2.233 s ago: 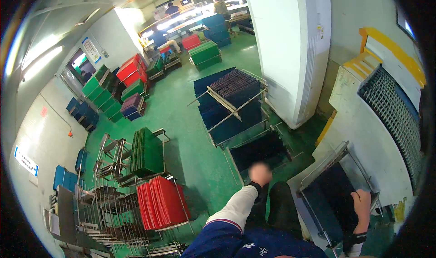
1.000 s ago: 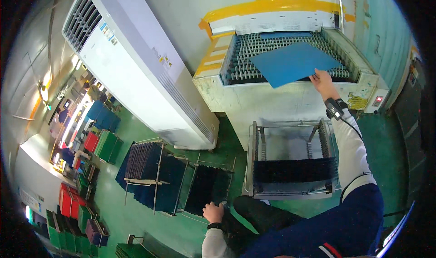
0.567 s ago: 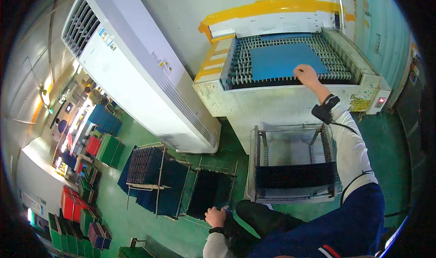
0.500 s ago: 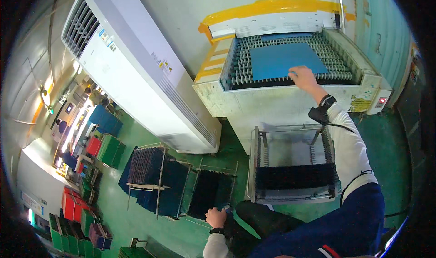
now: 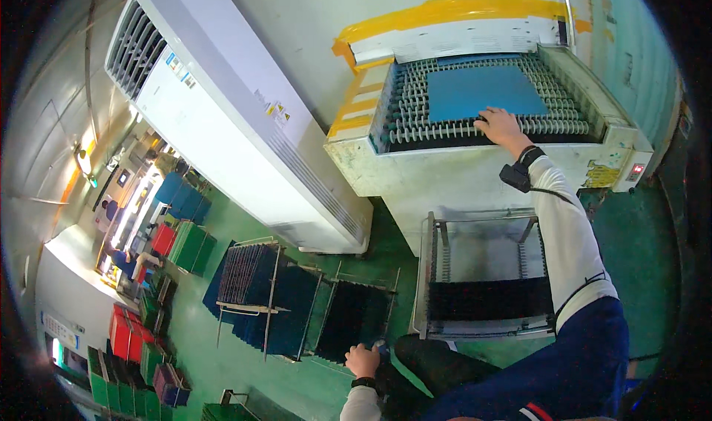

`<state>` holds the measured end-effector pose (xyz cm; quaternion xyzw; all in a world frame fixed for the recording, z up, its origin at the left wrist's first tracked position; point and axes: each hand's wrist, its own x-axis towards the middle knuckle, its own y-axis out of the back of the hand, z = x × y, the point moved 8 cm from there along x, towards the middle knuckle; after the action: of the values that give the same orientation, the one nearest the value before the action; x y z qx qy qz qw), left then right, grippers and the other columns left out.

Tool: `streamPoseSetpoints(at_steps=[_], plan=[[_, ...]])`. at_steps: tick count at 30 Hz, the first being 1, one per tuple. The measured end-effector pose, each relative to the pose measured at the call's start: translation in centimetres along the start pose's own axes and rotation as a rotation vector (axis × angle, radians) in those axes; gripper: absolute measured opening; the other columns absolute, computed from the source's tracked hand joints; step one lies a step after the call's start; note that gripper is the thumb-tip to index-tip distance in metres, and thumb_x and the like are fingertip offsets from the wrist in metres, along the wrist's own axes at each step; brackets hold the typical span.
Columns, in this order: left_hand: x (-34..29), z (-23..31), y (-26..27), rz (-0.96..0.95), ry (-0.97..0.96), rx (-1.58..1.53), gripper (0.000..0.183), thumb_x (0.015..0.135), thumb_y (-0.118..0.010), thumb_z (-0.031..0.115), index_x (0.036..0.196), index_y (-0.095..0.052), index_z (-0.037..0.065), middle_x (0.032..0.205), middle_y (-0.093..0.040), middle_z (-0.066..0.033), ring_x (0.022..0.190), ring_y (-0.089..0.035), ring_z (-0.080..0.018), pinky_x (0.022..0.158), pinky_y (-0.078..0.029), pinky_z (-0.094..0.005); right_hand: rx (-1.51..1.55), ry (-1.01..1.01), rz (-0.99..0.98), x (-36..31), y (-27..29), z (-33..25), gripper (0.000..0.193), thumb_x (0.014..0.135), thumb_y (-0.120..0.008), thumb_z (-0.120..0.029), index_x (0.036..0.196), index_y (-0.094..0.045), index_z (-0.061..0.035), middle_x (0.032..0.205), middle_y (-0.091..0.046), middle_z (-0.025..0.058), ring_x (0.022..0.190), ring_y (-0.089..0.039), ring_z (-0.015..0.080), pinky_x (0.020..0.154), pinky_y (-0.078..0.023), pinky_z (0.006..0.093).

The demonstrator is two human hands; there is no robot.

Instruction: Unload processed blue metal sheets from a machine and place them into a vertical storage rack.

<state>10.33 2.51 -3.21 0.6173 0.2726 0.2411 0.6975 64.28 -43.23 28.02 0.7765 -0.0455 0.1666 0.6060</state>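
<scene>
A flat blue sheet lies on the rows of white rollers of a conveyor machine ahead of me. At its near edge is my right hand, fingers stretched forward and not wrapped round it; the fingertips touch or nearly touch the edge. Part of a second blue sheet shows at the back of the rollers. Low in the view, my left hand is beside my leg, its fingers curled near a small greyish thing. What those fingers hold, if anything, is hidden.
Below the machine stands a metal rack with a row of dark sheets. More racks of dark sheets stand on the green floor to the left. A tall white air conditioner is left of the machine. People work at far benches.
The blue sheet has moved farther back over the rollers, away from me. My right hand stays near the front edge, now barely at the sheet's edge. The whole view has shifted slightly.
</scene>
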Motion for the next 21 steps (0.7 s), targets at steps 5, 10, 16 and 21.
streamPoseSetpoints(at_steps=[5,10,16,21], plan=[[-0.4,0.0,0.5,0.005,-0.013,-0.02,0.042,0.078,-0.071,0.045,0.096,-0.075,0.007,0.106,-0.068,-0.014,0.103,-0.062,-0.0391,0.084,-0.052,-0.0531,-0.027,0.066,0.029,-0.3,0.3,-1.3,0.058,0.097,-0.055,-0.05,0.141,-0.056,-0.012,0.145,-0.053,0.0175,0.135,-0.046,0.0371,0.109,-0.039,0.0549],[-0.6,-0.4,1.3,0.031,0.007,-0.042,0.037,0.078,-0.068,0.041,0.096,-0.075,0.009,0.104,-0.068,-0.0137,0.101,-0.062,-0.0388,0.082,-0.052,-0.0532,0.186,0.339,0.252,-5.2,2.0,-6.6,0.051,0.091,-0.067,-0.035,0.13,-0.062,-0.0035,0.134,-0.06,0.0192,0.126,-0.054,0.0401,0.106,-0.043,0.049],[-0.6,-0.7,1.0,0.059,0.011,-0.112,0.035,0.078,-0.066,0.037,0.095,-0.075,0.008,0.104,-0.068,-0.0136,0.102,-0.063,-0.038,0.081,-0.052,-0.0526,0.537,0.612,0.076,-17.8,0.2,-9.4,0.037,0.09,-0.07,-0.021,0.123,-0.065,-0.0038,0.123,-0.065,0.0173,0.118,-0.06,0.0359,0.103,-0.046,0.0427],[-1.1,-1.4,1.0,0.086,0.024,-0.122,0.033,0.077,-0.066,0.036,0.092,-0.075,0.008,0.1,-0.068,-0.0119,0.1,-0.063,-0.0359,0.08,-0.052,-0.0518,0.674,0.383,-0.611,-28.6,-5.3,-9.1,0.03,0.092,-0.07,-0.025,0.111,-0.071,-0.0025,0.111,-0.071,0.0143,0.103,-0.068,0.026,0.088,-0.053,0.0388]])
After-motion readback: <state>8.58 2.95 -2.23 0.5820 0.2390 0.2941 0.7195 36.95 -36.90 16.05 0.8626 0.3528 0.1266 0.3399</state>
